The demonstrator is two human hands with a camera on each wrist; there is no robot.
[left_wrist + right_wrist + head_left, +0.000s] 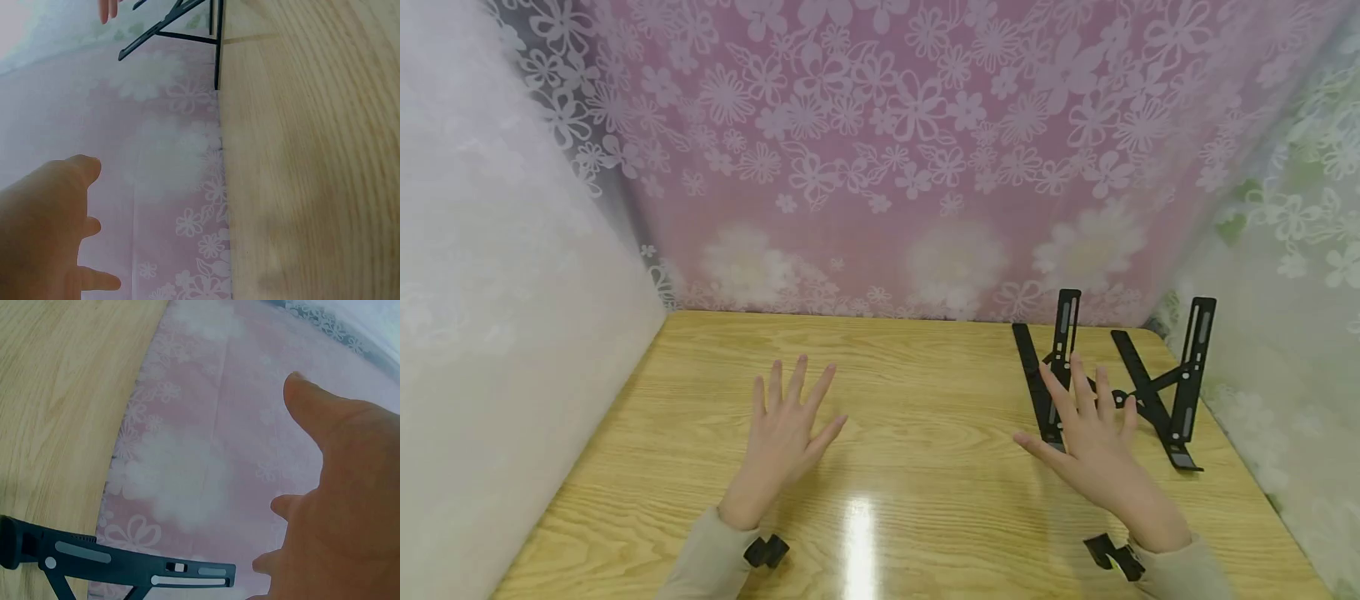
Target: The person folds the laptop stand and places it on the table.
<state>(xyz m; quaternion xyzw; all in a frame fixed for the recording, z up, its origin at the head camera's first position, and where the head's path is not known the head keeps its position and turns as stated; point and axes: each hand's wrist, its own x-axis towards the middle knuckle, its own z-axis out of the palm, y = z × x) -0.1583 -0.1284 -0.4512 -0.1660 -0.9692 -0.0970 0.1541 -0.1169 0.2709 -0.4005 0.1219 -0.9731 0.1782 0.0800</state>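
Observation:
A black folding laptop stand (1187, 375) stands unfolded on the right side of the wooden table, its two slotted arms raised and joined by crossing struts. My right hand (1093, 446) hovers in front of it with fingers spread, hiding part of the nearer arm. In the right wrist view, one slotted arm of the stand (131, 559) shows below that hand (350, 487), apart from it. Over the left half of the table is my left hand (784, 433), fingers straight and spread, holding nothing. The left wrist view shows this hand (44, 219) with the stand (187, 34) farther off.
The wooden table (910, 400) has a light grain and a bright reflection near its front. A pink flowered curtain (880, 167) hangs along the back edge. Pale cloths (535, 292) close in the left side and the right side. Each sleeved wrist bears a small black device (766, 551).

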